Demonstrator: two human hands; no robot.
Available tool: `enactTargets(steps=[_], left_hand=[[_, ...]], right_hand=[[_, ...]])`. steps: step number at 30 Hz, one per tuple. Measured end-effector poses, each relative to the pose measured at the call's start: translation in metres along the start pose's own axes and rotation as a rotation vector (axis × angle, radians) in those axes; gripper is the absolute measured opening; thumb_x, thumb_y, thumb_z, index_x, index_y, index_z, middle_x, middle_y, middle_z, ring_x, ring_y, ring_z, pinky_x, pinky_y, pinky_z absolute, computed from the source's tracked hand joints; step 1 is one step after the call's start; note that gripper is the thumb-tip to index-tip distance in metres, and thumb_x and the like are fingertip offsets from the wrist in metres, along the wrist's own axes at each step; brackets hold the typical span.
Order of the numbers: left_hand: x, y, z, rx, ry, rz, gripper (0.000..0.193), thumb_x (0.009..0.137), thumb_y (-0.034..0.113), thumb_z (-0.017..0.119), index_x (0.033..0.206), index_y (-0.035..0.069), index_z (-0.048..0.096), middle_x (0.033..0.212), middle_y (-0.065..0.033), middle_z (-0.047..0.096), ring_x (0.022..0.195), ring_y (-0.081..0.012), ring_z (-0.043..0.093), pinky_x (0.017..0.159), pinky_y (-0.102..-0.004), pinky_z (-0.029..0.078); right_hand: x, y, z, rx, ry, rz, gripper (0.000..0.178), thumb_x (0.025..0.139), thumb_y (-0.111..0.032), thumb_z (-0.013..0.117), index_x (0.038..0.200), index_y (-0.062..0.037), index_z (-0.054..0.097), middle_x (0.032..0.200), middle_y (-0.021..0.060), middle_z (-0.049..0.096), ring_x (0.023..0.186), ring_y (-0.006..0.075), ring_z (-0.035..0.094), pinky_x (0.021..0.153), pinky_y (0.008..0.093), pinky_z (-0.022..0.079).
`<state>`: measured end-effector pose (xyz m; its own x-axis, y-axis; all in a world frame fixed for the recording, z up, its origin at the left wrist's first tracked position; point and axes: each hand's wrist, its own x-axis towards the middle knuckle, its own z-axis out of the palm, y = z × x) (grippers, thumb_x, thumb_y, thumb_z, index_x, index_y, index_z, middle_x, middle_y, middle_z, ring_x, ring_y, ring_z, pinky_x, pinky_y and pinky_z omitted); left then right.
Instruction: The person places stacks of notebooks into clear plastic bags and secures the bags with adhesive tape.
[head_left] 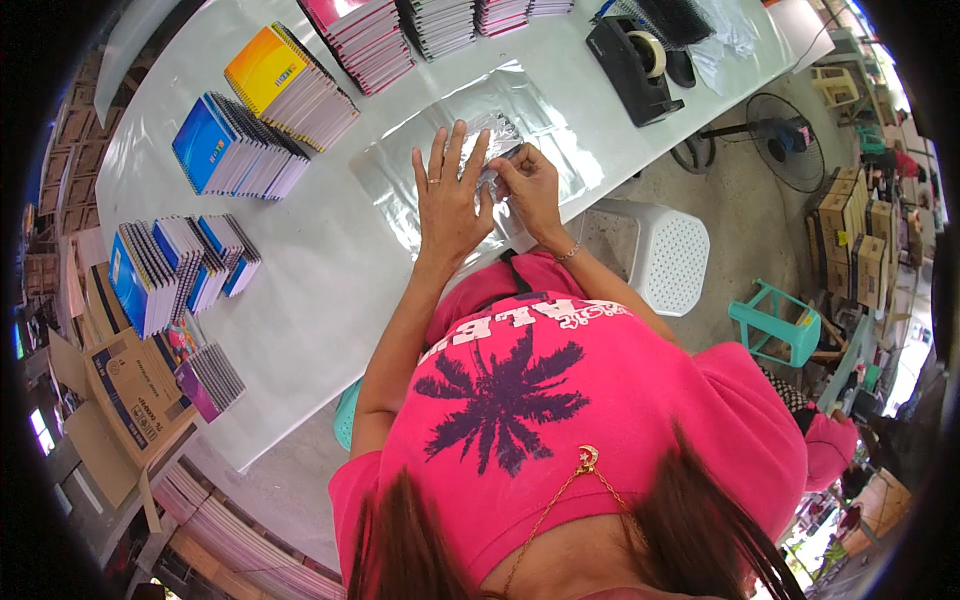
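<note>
Clear plastic sheets or bags (540, 105) lie shiny and flat on the white table (310, 270) in front of me. On top of them is a small crumpled piece of clear plastic (497, 130). My left hand (450, 205) rests over the plastic, fingers stretched out and slightly apart, with a ring on one finger. Beside it, my right hand (532, 190) pinches the clear plastic between thumb and fingertips. A dark spot shows near those fingertips, too small to make out.
Spiral notebooks stand in yellow (275, 75), blue (225, 145) and mixed (150, 275) rows at the left; pink-edged stacks (365, 45) are at the back. A black tape dispenser (635, 75) sits far right. A white stool (670, 255), a fan (785, 140) and an open carton (135, 390) surround the table.
</note>
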<state>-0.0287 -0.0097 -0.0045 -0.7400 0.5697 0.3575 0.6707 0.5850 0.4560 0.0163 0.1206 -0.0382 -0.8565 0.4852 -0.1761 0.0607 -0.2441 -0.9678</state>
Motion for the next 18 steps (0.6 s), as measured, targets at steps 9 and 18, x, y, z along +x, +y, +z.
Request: enactTargets(steps=[9, 18], left_hand=[[0.031, 0.023, -0.013, 0.048, 0.027, -0.069, 0.073, 0.072, 0.040, 0.076, 0.136, 0.022, 0.047, 0.128, -0.0090, 0.051, 0.125, -0.0288, 0.045, 0.108, -0.0634, 0.016], [0.059, 0.009, -0.024, -0.520, 0.147, -0.251, 0.079, 0.068, 0.018, 0.082, 0.138, 0.017, 0.044, 0.119, -0.0090, 0.054, 0.112, -0.0263, 0.054, 0.105, -0.0463, 0.034]], right_hand=[[-0.007, -0.003, -0.044, -0.136, -0.405, 0.552, 0.025, 0.095, -0.026, 0.059, 0.088, -0.0022, 0.060, 0.074, 0.0033, 0.062, 0.058, 0.0073, 0.052, 0.051, 0.0254, 0.042], [0.021, 0.020, -0.019, 1.121, -0.784, 0.824, 0.030, 0.091, -0.010, 0.055, 0.120, -0.0003, 0.053, 0.121, 0.0170, 0.056, 0.120, 0.0317, 0.050, 0.110, 0.0457, 0.032]])
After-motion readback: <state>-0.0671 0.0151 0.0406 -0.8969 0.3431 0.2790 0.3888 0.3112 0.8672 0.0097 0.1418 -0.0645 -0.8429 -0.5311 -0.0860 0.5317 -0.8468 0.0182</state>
